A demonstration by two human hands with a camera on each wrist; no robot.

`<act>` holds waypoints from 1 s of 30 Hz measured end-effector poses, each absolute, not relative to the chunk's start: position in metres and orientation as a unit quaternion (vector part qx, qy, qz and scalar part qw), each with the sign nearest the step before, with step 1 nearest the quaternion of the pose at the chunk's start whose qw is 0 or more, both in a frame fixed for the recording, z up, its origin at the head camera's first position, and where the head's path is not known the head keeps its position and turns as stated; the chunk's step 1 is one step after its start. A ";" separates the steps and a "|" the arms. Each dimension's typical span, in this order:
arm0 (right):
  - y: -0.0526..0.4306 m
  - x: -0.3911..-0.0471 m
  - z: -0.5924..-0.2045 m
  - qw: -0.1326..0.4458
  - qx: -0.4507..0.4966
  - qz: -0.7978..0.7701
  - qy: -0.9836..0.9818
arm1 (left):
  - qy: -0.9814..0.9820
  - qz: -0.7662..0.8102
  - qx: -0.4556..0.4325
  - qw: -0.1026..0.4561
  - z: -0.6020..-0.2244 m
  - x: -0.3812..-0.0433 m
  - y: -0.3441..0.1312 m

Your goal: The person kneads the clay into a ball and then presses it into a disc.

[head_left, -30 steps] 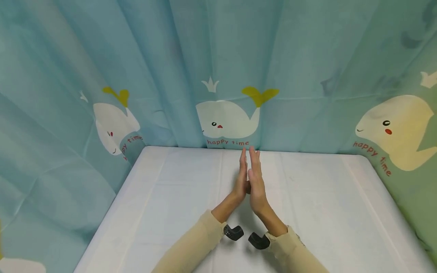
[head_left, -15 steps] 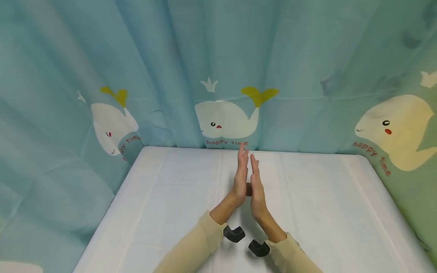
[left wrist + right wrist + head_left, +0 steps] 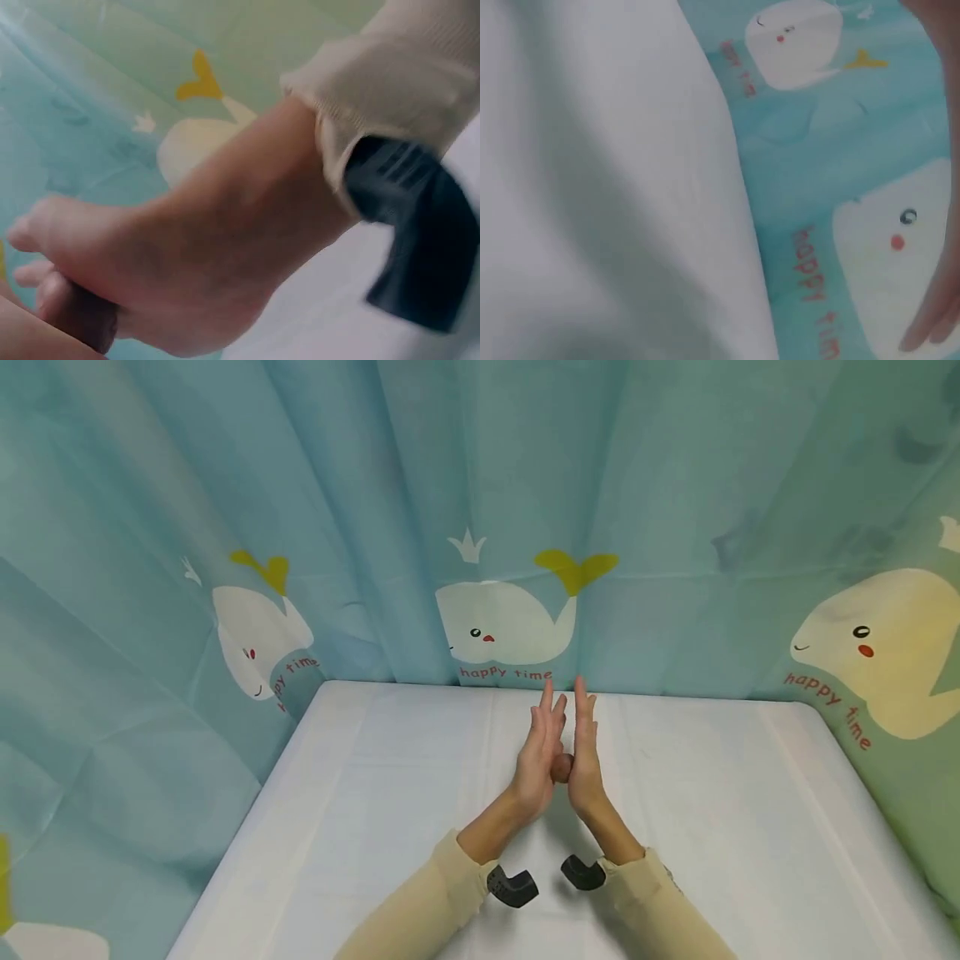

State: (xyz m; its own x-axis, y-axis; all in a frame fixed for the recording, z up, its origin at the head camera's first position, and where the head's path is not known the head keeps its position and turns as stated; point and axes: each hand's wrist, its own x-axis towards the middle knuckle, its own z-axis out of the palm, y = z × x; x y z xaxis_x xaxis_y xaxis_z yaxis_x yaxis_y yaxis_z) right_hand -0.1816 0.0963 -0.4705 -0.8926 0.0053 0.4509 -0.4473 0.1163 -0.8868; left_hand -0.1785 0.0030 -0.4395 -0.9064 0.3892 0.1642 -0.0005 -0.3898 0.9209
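Observation:
Between the two upright palms sits a small round brown ball (image 3: pixel 562 768), partly covered by them. My left hand (image 3: pixel 534 781) is on its left side, palm facing inward, fingers straight and pointing away. Facing it from the right is my right hand (image 3: pixel 587 777), its fingers also straight and its palm against the ball. The left wrist view shows the right hand (image 3: pixel 172 262) from close by, with the dark brown ball (image 3: pixel 90 319) at its palm and a part of the left hand (image 3: pixel 37 337) at the corner. The right wrist view does not show the ball.
A white table (image 3: pixel 397 777) lies under the hands. Behind it and along both sides hangs a blue-green curtain (image 3: pixel 675 485) printed with whales. Each beige sleeve (image 3: pixel 431 897) carries a black wrist camera, the left camera (image 3: pixel 513 887) close to the right camera (image 3: pixel 582 872).
The right hand has slid forward and the left slightly back against each other. The palms now stand farther apart, and more of the brown ball shows between them.

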 end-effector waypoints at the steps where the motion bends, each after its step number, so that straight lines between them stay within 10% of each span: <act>1: 0.095 -0.179 -0.471 0.170 0.155 0.652 -0.723 | 0.545 0.811 0.179 0.114 -0.438 -0.179 0.003; 13: 0.093 -0.164 -0.434 0.221 0.204 0.612 -0.732 | 0.548 0.811 0.171 0.112 -0.468 -0.184 0.020; 30: 0.082 -0.150 -0.464 0.136 0.202 0.628 -0.739 | 0.558 0.817 0.121 0.082 -0.454 -0.195 0.004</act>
State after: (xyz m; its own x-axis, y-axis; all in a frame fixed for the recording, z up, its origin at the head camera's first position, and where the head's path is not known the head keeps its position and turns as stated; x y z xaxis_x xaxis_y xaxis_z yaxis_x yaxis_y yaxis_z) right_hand -0.1495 0.0819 -0.4635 -0.8811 -0.1272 0.4555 -0.4700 0.1291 -0.8732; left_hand -0.1953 0.0036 -0.4545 -0.9573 0.2692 0.1053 0.0004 -0.3628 0.9319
